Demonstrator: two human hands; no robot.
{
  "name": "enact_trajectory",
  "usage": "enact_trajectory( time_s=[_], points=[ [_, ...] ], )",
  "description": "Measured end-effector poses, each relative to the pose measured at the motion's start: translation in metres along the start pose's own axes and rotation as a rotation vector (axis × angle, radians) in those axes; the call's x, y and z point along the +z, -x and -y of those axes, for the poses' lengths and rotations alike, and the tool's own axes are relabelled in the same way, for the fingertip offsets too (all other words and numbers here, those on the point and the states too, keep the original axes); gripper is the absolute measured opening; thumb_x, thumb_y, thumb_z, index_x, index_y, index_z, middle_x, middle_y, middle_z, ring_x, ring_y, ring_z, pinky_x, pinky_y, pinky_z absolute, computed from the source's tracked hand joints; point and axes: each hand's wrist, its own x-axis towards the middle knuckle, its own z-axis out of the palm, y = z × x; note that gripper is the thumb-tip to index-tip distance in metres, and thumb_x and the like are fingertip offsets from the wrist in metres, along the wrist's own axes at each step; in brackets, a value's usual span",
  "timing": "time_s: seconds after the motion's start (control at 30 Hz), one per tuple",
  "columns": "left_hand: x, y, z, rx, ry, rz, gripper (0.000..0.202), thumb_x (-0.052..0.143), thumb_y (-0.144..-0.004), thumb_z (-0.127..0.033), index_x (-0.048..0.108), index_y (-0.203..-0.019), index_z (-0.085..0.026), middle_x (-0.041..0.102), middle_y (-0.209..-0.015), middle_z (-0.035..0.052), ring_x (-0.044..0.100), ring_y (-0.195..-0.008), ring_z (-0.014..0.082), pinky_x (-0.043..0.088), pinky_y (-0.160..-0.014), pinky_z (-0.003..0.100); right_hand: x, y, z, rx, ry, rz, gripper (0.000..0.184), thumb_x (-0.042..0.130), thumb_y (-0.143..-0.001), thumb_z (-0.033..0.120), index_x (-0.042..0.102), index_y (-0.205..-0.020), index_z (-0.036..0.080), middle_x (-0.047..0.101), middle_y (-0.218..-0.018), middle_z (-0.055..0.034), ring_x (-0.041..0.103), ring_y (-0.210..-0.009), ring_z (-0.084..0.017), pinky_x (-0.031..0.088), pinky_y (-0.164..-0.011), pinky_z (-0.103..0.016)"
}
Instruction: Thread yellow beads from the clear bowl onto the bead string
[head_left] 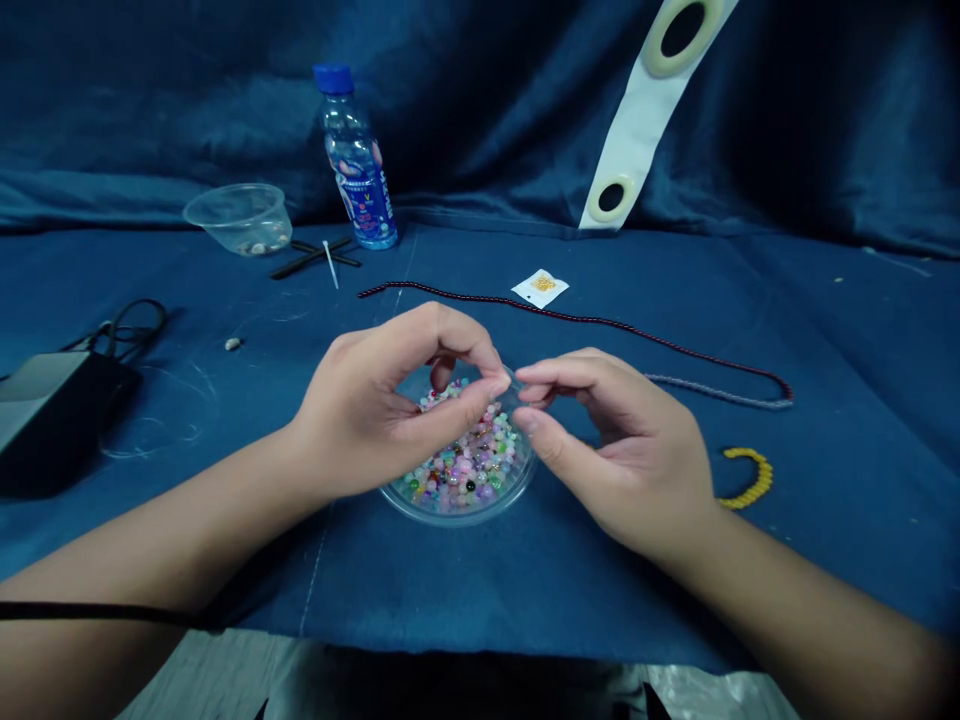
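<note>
My left hand is closed in a pinch above a clear round bowl of small mixed-colour beads. What lies between its thumb and index fingertip is too small to name. Close by on the right, my right hand hovers at the bowl's edge, its thumb and forefinger a little apart. No object shows clearly between them. The two sets of fingertips nearly meet over the bowl, and the hands hide part of its far rim.
Behind the hands stretches a dark red bead strand with a pale section. A small white packet, yellow bead piece, bottle, clear tub, black sticks and black-grey device surround them.
</note>
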Motion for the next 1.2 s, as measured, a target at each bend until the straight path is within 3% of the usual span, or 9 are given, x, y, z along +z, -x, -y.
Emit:
enact_trajectory(
  time_s=[0.13, 0.3, 0.5, 0.67, 0.77, 0.9, 1.0, 1.2],
  points=[
    [0.000, -0.001, -0.001, -0.002, -0.019, 0.022, 0.015, 0.084, -0.100, -0.012, 0.074, -0.109, -0.020, 0.082, -0.104, -0.0003, 0.071, -0.087, 0.0117, 0.058, -0.076, 0.030, -0.002, -0.002, 0.001, -0.056, 0.105, -0.075, 0.014, 0.081, -0.102, 0.013, 0.082, -0.111, 0.024, 0.079, -0.097, 0.0027, 0.073, -0.089, -0.011, 0.058, -0.082, -0.027],
    [0.000, -0.001, -0.003, -0.005, -0.027, 0.015, 0.016, 0.085, -0.100, -0.014, 0.073, -0.109, -0.019, 0.081, -0.105, 0.0000, 0.072, -0.089, 0.0125, 0.058, -0.077, 0.029, -0.002, -0.003, 0.002, -0.071, 0.138, -0.064, 0.010, 0.081, -0.102, 0.012, 0.082, -0.105, 0.022, 0.081, -0.095, 0.0023, 0.073, -0.086, -0.010, 0.057, -0.078, -0.026],
    [-0.012, -0.010, -0.001, 0.100, -0.258, 0.090, 0.007, 0.077, -0.106, -0.016, 0.074, -0.111, -0.021, 0.081, -0.104, -0.0016, 0.071, -0.087, 0.0122, 0.057, -0.082, 0.028, -0.003, -0.002, 0.000, -0.082, 0.131, -0.091, 0.011, 0.081, -0.103, 0.012, 0.083, -0.105, 0.023, 0.082, -0.098, 0.0019, 0.074, -0.088, -0.011, 0.057, -0.080, -0.028],
    [-0.036, -0.021, 0.005, 0.210, -0.411, 0.331, 0.016, 0.061, -0.110, -0.017, 0.075, -0.112, -0.022, 0.081, -0.104, 0.0034, 0.073, -0.097, 0.0216, 0.055, -0.087, 0.036, -0.004, -0.002, -0.001, -0.069, 0.196, -0.103, 0.011, 0.080, -0.103, 0.015, 0.082, -0.104, 0.025, 0.082, -0.099, 0.0025, 0.075, -0.090, -0.013, 0.057, -0.081, -0.029],
    [-0.045, -0.023, -0.002, 0.089, -0.354, 0.538, 0.025, 0.051, -0.109, -0.016, 0.075, -0.109, -0.020, 0.078, -0.096, 0.0038, 0.070, -0.088, 0.0203, 0.051, -0.078, 0.034, -0.004, -0.001, -0.002, -0.048, 0.227, -0.118, 0.011, 0.081, -0.102, 0.016, 0.083, -0.104, 0.027, 0.083, -0.099, 0.0028, 0.075, -0.089, -0.014, 0.058, -0.081, -0.031],
    [-0.045, -0.022, -0.020, -0.083, -0.294, 0.741, 0.028, 0.048, -0.110, -0.024, 0.066, -0.088, -0.021, 0.070, -0.079, 0.0021, 0.060, -0.068, 0.0179, 0.043, -0.068, 0.033, -0.003, -0.001, -0.003, -0.044, 0.246, -0.140, 0.009, 0.082, -0.102, 0.019, 0.082, -0.102, 0.028, 0.082, -0.097, 0.0027, 0.075, -0.087, -0.015, 0.058, -0.080, -0.032],
    [-0.041, -0.021, -0.027, -0.109, -0.395, 0.811, 0.038, 0.046, -0.112, -0.035, 0.062, -0.081, -0.021, 0.062, -0.071, 0.0029, 0.054, -0.062, 0.0193, 0.044, -0.071, 0.036, -0.003, -0.001, -0.002, -0.033, 0.247, -0.144, 0.008, 0.081, -0.103, 0.020, 0.082, -0.101, 0.027, 0.082, -0.097, 0.0023, 0.074, -0.087, -0.016, 0.058, -0.082, -0.033],
    [-0.032, -0.017, -0.024, -0.111, -0.508, 0.831, 0.051, 0.042, -0.112, -0.043, 0.060, -0.070, -0.021, 0.058, -0.066, 0.0056, 0.052, -0.062, 0.0215, 0.043, -0.074, 0.040, -0.003, -0.001, -0.001, -0.039, 0.257, -0.158, 0.008, 0.081, -0.104, 0.022, 0.081, -0.101, 0.029, 0.082, -0.098, 0.0008, 0.075, -0.088, -0.020, 0.058, -0.080, -0.038]
  ],
)
